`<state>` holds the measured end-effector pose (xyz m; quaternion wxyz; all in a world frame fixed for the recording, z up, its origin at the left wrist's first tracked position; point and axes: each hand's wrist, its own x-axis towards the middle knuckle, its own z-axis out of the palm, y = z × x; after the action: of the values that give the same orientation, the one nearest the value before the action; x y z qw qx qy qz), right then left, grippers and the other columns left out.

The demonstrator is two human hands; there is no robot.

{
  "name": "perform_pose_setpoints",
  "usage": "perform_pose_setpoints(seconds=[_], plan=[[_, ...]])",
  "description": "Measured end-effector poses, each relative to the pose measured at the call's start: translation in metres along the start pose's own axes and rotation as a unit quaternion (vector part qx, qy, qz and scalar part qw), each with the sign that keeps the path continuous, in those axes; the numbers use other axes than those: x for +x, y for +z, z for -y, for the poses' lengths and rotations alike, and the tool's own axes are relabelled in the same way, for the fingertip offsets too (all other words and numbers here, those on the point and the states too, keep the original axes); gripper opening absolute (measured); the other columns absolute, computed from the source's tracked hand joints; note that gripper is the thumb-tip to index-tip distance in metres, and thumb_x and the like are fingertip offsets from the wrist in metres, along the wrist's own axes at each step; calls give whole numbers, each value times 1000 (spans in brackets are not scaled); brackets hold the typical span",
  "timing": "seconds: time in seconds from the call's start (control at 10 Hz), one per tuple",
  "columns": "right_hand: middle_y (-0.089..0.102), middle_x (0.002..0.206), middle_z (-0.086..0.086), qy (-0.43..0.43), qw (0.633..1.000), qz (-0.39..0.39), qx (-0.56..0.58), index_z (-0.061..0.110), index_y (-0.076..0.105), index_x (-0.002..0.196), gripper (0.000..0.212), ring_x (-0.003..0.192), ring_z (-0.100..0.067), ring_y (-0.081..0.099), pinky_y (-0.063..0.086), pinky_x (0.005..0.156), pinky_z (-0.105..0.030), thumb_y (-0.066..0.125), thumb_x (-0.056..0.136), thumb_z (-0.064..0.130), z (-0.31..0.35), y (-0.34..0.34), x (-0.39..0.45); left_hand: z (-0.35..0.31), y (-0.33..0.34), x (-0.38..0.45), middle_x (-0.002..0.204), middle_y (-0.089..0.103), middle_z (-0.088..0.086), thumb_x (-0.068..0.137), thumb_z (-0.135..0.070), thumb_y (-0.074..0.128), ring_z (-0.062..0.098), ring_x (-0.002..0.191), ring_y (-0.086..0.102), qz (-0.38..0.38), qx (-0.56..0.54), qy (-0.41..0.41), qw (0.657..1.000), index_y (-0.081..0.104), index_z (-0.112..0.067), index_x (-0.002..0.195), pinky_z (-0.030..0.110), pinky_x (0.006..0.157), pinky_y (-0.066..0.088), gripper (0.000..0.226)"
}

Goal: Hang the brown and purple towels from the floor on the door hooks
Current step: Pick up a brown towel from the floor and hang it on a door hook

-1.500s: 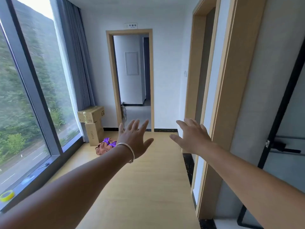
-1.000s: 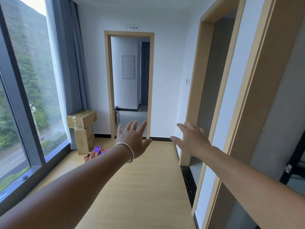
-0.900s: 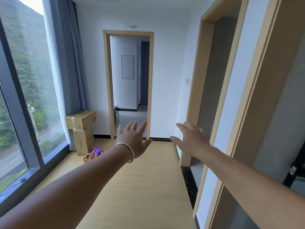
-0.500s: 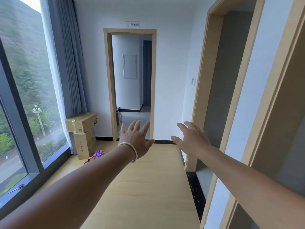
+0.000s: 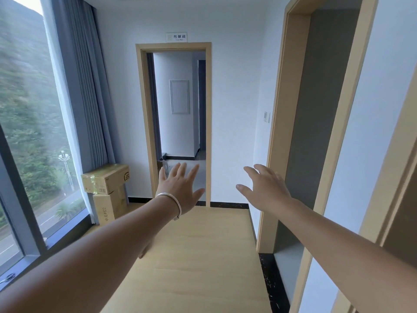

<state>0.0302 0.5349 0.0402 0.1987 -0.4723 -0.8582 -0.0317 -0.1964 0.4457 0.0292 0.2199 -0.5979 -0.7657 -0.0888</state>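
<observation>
A tall glass window [image 5: 27, 136] with dark metal mullions fills the 9 o'clock side, a hazy green slope behind it, and pleated blue-grey curtains [image 5: 88, 91] hang in soft vertical folds along its inner edge. Smooth white walls [image 5: 237, 98] run toward 12 o'clock, where an open doorway [image 5: 176, 123] in a pale wood frame gives onto a further room; a small rectangular sign [image 5: 176, 37] sits just above the frame. At 3 o'clock a second pale wood frame [image 5: 274, 141] borders a matte grey recess. The floor [image 5: 198, 256] is light, faintly grained wood plank, edged at 4 o'clock by a glossy black speckled strip [image 5: 270, 281]. Two brown cardboard boxes [image 5: 108, 193] are stacked at 10 o'clock against the curtain, the upper one lying flat and taped, the lower one standing on end. The left hand [image 5: 180, 188] reaches forward, palm away, fingers straight and spread, holding and touching nothing, a thin silver bangle [image 5: 171, 203] round its wrist. The right hand [image 5: 266, 187] reaches out beside it, fingers loosely extended, also empty. The brown and purple towels cannot be seen; the left forearm covers the floor beside the boxes.
</observation>
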Motion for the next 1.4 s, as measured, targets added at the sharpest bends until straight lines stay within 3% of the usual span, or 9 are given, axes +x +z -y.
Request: perform_pose_setpoints(seconds=[0.5,1.0,1.4], plan=[[21,157,-5,13,1000,15,-13,27,24,150,64,146,-21,14,13,117,-47,34,95,59,-41,64,147,3,93,146,161,12,5,93,-65,26,25,149,5,10,-20,16,1000,-2,-33,152,58,117,5,73],[20,157,-3,47,998,27,-32,28,24,149,63,145,-21,15,14,117,-47,34,95,59,-25,136,326,80,184,318,160,13,6,93,-65,26,25,148,6,2,-32,35,999,-1,-31,152,59,116,6,73],[21,156,-4,35,999,22,-3,27,26,149,63,145,-21,15,13,117,-47,37,95,58,-76,197,446,72,255,427,161,13,6,93,-66,27,26,148,6,16,-17,32,999,-2,-33,152,59,115,5,74]])
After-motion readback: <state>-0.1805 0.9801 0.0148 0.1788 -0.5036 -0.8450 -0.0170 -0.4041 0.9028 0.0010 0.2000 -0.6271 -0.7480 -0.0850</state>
